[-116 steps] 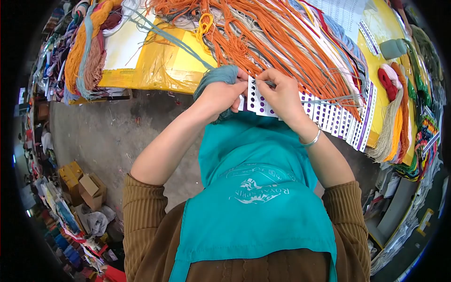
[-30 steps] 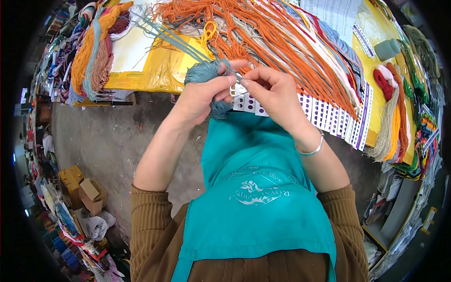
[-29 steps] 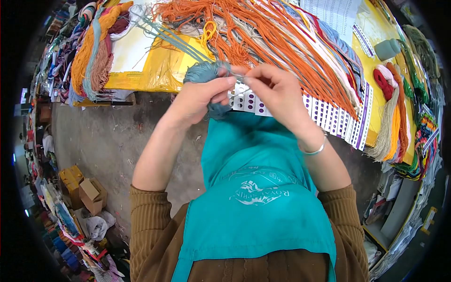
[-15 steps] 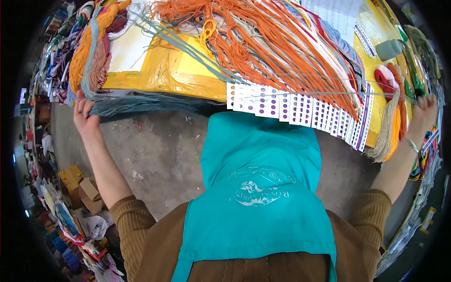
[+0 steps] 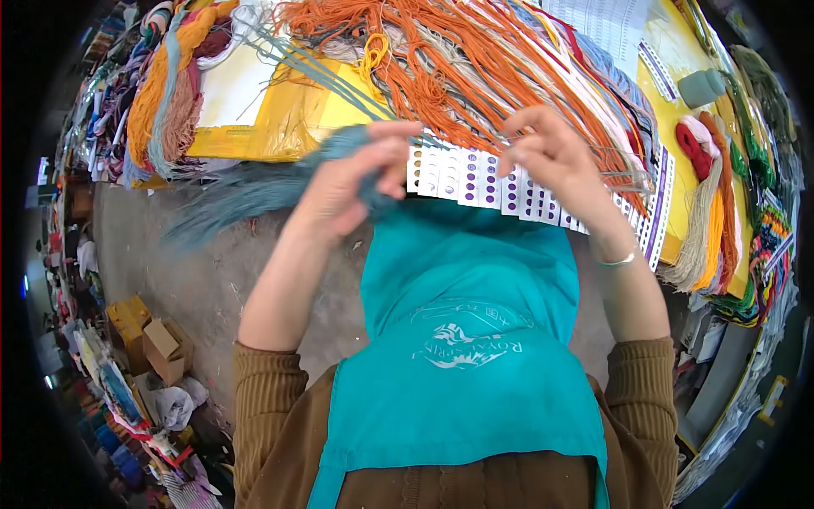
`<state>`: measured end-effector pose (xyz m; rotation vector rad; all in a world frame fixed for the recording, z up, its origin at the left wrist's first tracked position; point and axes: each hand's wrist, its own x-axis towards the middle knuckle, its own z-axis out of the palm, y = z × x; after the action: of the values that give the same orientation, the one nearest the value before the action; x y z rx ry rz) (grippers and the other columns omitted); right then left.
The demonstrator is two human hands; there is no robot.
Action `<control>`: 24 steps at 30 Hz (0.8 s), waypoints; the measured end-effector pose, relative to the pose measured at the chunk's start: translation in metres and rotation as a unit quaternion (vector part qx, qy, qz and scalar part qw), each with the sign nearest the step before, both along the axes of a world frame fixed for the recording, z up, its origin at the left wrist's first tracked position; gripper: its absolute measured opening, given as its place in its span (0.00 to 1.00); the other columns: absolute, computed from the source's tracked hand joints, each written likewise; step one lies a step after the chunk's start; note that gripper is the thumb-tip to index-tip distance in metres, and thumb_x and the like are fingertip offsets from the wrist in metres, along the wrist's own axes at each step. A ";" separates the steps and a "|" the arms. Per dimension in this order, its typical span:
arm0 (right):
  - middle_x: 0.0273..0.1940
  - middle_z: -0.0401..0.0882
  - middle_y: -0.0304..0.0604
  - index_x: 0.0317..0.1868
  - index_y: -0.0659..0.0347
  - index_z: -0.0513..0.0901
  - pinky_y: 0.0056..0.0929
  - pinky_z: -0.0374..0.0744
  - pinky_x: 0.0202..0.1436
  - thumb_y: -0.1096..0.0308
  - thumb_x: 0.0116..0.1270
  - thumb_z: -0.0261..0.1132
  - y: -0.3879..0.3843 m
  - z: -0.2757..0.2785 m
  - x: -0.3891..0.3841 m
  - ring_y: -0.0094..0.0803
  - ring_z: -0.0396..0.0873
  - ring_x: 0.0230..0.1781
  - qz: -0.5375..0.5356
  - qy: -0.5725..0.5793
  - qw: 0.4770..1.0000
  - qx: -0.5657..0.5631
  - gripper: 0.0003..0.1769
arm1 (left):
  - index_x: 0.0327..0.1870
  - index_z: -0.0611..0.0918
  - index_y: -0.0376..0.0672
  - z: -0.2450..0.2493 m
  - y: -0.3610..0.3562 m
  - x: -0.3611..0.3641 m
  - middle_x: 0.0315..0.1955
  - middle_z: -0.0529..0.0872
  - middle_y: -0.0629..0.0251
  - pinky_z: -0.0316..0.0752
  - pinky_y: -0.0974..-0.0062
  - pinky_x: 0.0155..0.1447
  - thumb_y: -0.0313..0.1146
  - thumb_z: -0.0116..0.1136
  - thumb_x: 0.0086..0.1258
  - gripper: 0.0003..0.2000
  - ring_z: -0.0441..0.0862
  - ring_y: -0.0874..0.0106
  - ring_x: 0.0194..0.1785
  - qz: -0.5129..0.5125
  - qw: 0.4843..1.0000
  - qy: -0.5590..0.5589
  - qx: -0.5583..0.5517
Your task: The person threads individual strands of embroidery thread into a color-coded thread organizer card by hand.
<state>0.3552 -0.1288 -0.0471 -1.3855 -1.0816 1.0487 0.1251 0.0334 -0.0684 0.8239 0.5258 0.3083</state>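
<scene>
A bundle of blue-grey thread (image 5: 254, 191) is gripped in my left hand (image 5: 360, 178), its loose end fanning out to the left, smeared by motion. My right hand (image 5: 555, 161) is over the orange threads and the card strips, its fingers curled toward the thumb. Thin pale strands (image 5: 627, 176) run beside it, but whether they are between its fingers is hard to make out. Between and below the hands lies a row of white card strips with purple dots (image 5: 483, 178). Long orange threads (image 5: 441, 93) spread over the table behind both hands.
The yellow table (image 5: 225, 144) carries skeins at the left (image 5: 174, 93), a grey-green bottle (image 5: 702, 88) and a printed sheet (image 5: 602, 30). Red, cream and orange hanks (image 5: 708, 204) hang over its right edge. Cardboard boxes (image 5: 165, 348) stand on the floor at left.
Both hands have come in from far apart toward the middle. The left brought the blue-grey bundle rightward and the right moved left; the strand stretched toward the right hand has gone slack.
</scene>
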 end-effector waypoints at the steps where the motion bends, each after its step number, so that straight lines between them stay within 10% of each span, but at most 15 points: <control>1: 0.33 0.82 0.38 0.55 0.62 0.72 0.21 0.72 0.37 0.76 0.70 0.55 0.003 -0.001 -0.010 0.18 0.76 0.34 0.028 0.034 0.999 -0.032 0.14 | 0.56 0.78 0.33 0.002 -0.010 0.012 0.29 0.79 0.72 0.74 0.82 0.32 0.34 0.62 0.70 0.18 0.73 0.83 0.26 -0.045 0.999 0.007 0.007; 8: 0.31 0.82 0.38 0.53 0.65 0.77 0.20 0.71 0.33 0.74 0.67 0.62 0.010 -0.033 -0.033 0.17 0.74 0.31 -0.024 0.051 0.998 -0.027 0.14 | 0.38 0.79 0.40 -0.020 -0.035 0.045 0.23 0.78 0.70 0.74 0.82 0.30 0.35 0.61 0.73 0.08 0.73 0.83 0.24 -0.028 0.994 0.059 0.091; 17: 0.31 0.85 0.43 0.36 0.64 0.84 0.28 0.77 0.35 0.70 0.62 0.66 0.011 -0.072 -0.018 0.26 0.80 0.29 -0.157 -0.175 0.970 -0.057 0.06 | 0.56 0.77 0.32 -0.011 -0.032 0.048 0.44 0.85 0.58 0.72 0.83 0.27 0.35 0.52 0.77 0.15 0.75 0.81 0.23 -0.011 0.973 0.210 0.100; 24: 0.31 0.85 0.45 0.35 0.63 0.84 0.30 0.78 0.36 0.69 0.61 0.66 0.014 -0.071 -0.021 0.31 0.82 0.29 -0.157 -0.196 0.965 -0.069 0.06 | 0.53 0.77 0.32 -0.026 -0.028 0.057 0.31 0.82 0.67 0.68 0.82 0.24 0.30 0.51 0.75 0.12 0.72 0.83 0.21 -0.116 0.958 0.200 0.170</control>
<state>0.3342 -0.1145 -0.1183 -1.8612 -1.0338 0.6405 0.1821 0.0051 -0.0939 1.2838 0.7586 0.0094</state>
